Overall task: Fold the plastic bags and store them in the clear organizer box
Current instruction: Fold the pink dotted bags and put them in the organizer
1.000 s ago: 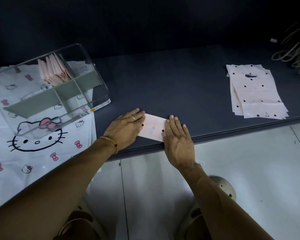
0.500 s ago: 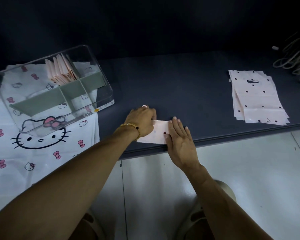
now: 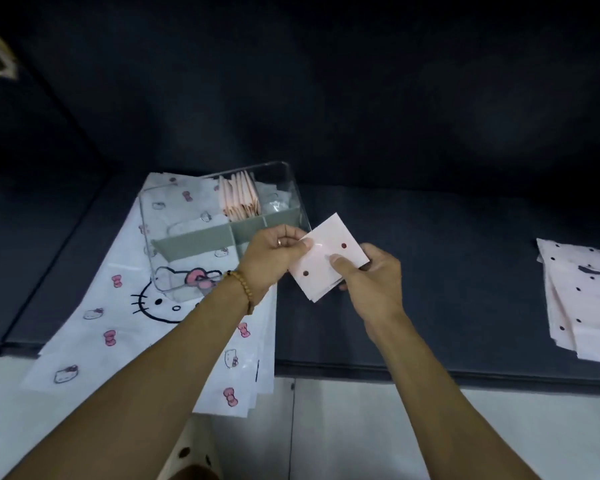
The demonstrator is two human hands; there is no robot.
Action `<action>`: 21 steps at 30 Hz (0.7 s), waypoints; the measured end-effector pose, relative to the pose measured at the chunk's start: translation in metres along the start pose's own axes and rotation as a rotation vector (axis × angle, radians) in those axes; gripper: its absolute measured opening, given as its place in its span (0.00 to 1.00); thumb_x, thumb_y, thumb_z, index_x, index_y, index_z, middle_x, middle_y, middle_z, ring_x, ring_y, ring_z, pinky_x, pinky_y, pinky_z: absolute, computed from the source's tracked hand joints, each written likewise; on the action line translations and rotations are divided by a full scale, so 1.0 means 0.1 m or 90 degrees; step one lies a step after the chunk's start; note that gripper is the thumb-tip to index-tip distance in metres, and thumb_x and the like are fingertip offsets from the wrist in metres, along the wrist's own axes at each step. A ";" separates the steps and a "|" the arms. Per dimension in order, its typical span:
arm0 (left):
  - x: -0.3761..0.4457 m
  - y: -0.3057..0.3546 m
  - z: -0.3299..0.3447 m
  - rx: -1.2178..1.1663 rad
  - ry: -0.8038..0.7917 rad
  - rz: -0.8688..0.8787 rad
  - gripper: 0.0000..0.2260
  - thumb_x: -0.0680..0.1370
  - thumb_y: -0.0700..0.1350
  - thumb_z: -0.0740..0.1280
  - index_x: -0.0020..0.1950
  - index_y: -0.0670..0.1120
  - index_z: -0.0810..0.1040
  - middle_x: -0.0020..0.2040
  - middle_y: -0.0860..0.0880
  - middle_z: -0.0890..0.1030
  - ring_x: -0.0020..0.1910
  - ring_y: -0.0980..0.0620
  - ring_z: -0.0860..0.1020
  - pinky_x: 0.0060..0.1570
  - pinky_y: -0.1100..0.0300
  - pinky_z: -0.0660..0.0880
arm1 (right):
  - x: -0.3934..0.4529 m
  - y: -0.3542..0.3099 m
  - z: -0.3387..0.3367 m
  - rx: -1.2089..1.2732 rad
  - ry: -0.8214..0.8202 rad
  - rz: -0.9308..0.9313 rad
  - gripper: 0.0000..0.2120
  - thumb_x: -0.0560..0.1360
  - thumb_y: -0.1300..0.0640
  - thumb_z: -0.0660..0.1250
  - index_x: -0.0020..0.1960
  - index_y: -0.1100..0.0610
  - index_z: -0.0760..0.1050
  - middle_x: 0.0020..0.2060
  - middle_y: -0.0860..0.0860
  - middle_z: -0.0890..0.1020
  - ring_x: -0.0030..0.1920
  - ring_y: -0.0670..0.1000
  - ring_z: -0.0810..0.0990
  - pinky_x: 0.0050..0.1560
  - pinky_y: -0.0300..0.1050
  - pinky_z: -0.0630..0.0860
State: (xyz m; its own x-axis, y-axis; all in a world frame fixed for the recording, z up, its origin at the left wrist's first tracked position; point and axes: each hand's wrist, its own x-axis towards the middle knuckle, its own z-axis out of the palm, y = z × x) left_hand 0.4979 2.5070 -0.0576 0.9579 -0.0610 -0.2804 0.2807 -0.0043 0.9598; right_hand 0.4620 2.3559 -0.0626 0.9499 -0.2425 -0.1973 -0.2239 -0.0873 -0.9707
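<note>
Both hands hold one folded pink bag [image 3: 326,261] in the air above the dark table [image 3: 447,271], just right of the clear organizer box [image 3: 291,188]. The left hand [image 3: 274,252] pinches the bag's upper-left edge between thumb and curled fingers; the right hand [image 3: 374,275] grips its lower-right side, thumb flat on the top face and fingers curled underneath. The bag is a nearly square packet with dark dots, turned like a diamond, one corner pointing up and away toward the box's right wall and the opposite corner pointing down toward the person; its slightly longer axis runs from lower left to upper right. Layered edges show at the lower corner. Inside the box, a row of folded pink bags [image 3: 239,199] stands upright in the far compartment behind the grey divider [image 3: 201,239]. The box sits on white cartoon-cat printed bags [image 3: 94,323] that hang over the table's front edge. A flat stack of unfolded dotted pink bags [image 3: 582,296] lies well apart at the right.
</note>
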 end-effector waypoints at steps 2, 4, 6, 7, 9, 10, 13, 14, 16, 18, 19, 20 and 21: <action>0.14 0.03 -0.15 0.019 0.124 0.049 0.06 0.72 0.37 0.73 0.41 0.45 0.77 0.36 0.49 0.78 0.34 0.57 0.77 0.34 0.63 0.76 | 0.12 -0.07 0.14 0.002 0.026 -0.017 0.04 0.71 0.61 0.71 0.39 0.58 0.78 0.34 0.53 0.82 0.31 0.44 0.78 0.31 0.41 0.76; 0.30 0.03 -0.31 0.091 0.297 0.130 0.08 0.70 0.39 0.74 0.42 0.47 0.76 0.39 0.50 0.78 0.37 0.56 0.76 0.41 0.60 0.77 | 0.24 -0.13 0.26 0.017 0.048 -0.030 0.05 0.72 0.61 0.71 0.38 0.55 0.77 0.32 0.48 0.82 0.30 0.41 0.78 0.29 0.36 0.75; 0.47 0.00 -0.45 0.208 0.440 0.175 0.14 0.68 0.44 0.75 0.49 0.47 0.75 0.48 0.48 0.76 0.46 0.52 0.75 0.48 0.58 0.75 | 0.34 -0.17 0.36 0.039 0.056 -0.035 0.05 0.73 0.62 0.70 0.39 0.54 0.77 0.30 0.44 0.82 0.29 0.39 0.78 0.27 0.32 0.72; 0.55 -0.02 -0.50 0.267 0.482 0.168 0.20 0.67 0.48 0.76 0.55 0.46 0.73 0.53 0.47 0.73 0.52 0.49 0.73 0.52 0.57 0.73 | 0.39 -0.18 0.40 0.048 0.058 -0.038 0.05 0.73 0.62 0.70 0.40 0.55 0.77 0.29 0.44 0.81 0.28 0.39 0.78 0.26 0.31 0.71; 0.71 -0.05 -0.55 0.364 0.503 0.097 0.34 0.65 0.58 0.75 0.64 0.43 0.68 0.61 0.45 0.68 0.60 0.45 0.69 0.57 0.52 0.71 | 0.48 -0.21 0.47 0.050 0.063 -0.045 0.04 0.74 0.61 0.69 0.41 0.56 0.76 0.29 0.46 0.81 0.25 0.42 0.76 0.25 0.32 0.71; 0.78 -0.06 -0.56 0.397 0.492 0.050 0.39 0.64 0.62 0.74 0.67 0.43 0.65 0.63 0.44 0.67 0.61 0.44 0.69 0.58 0.50 0.71 | 0.53 -0.22 0.51 0.052 0.065 -0.044 0.03 0.75 0.60 0.69 0.42 0.56 0.76 0.29 0.47 0.81 0.24 0.43 0.75 0.25 0.34 0.71; 0.95 -0.06 -0.59 0.451 0.446 -0.025 0.34 0.66 0.59 0.72 0.64 0.42 0.67 0.62 0.42 0.70 0.57 0.41 0.74 0.53 0.49 0.75 | 0.66 -0.26 0.63 0.071 0.054 -0.036 0.03 0.75 0.60 0.69 0.43 0.55 0.76 0.30 0.49 0.81 0.25 0.45 0.75 0.26 0.36 0.71; 0.98 -0.05 -0.64 0.456 0.449 -0.017 0.26 0.68 0.56 0.71 0.60 0.42 0.70 0.57 0.41 0.74 0.54 0.40 0.76 0.50 0.50 0.75 | 0.70 -0.27 0.68 0.074 0.044 -0.033 0.03 0.74 0.61 0.69 0.43 0.55 0.76 0.29 0.49 0.82 0.25 0.45 0.75 0.26 0.36 0.72; 0.96 -0.06 -0.76 0.446 0.469 0.011 0.14 0.71 0.48 0.69 0.52 0.42 0.74 0.48 0.42 0.79 0.47 0.40 0.78 0.44 0.53 0.76 | 0.77 -0.31 0.79 0.070 0.018 -0.021 0.03 0.74 0.63 0.69 0.45 0.57 0.77 0.30 0.49 0.83 0.26 0.45 0.78 0.26 0.35 0.73; 0.91 -0.10 -0.86 0.442 0.463 0.044 0.11 0.72 0.45 0.69 0.52 0.42 0.77 0.44 0.43 0.81 0.45 0.41 0.79 0.40 0.57 0.74 | 0.82 -0.35 0.92 0.063 -0.006 -0.008 0.03 0.73 0.65 0.70 0.45 0.59 0.78 0.31 0.50 0.83 0.26 0.45 0.79 0.26 0.35 0.74; 0.88 -0.12 -0.89 0.434 0.457 0.057 0.11 0.72 0.45 0.69 0.52 0.42 0.78 0.44 0.43 0.82 0.44 0.41 0.79 0.39 0.59 0.73 | 0.86 -0.36 0.99 0.051 -0.012 -0.006 0.03 0.72 0.65 0.70 0.44 0.59 0.79 0.31 0.50 0.84 0.26 0.45 0.80 0.26 0.35 0.74; 0.86 -0.14 -0.91 0.424 0.456 0.066 0.11 0.72 0.45 0.69 0.52 0.43 0.78 0.43 0.44 0.82 0.43 0.42 0.79 0.37 0.60 0.72 | 0.88 -0.37 1.05 0.032 -0.010 -0.009 0.03 0.72 0.66 0.70 0.43 0.59 0.79 0.31 0.50 0.84 0.26 0.46 0.80 0.27 0.36 0.75; 0.85 -0.15 -0.92 0.418 0.459 0.069 0.11 0.72 0.46 0.70 0.52 0.43 0.78 0.43 0.45 0.82 0.41 0.44 0.79 0.35 0.62 0.71 | 0.91 -0.37 1.12 0.000 0.001 -0.025 0.03 0.72 0.65 0.69 0.42 0.59 0.79 0.32 0.50 0.84 0.28 0.47 0.81 0.28 0.38 0.76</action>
State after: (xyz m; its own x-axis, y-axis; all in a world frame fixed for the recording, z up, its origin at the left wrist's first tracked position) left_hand 0.5803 2.5933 -0.0971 0.8449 0.5291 0.0791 0.3085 -0.6027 0.7360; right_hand 0.5807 2.4450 -0.0598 0.9575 -0.2401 -0.1595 -0.1872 -0.0971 -0.9775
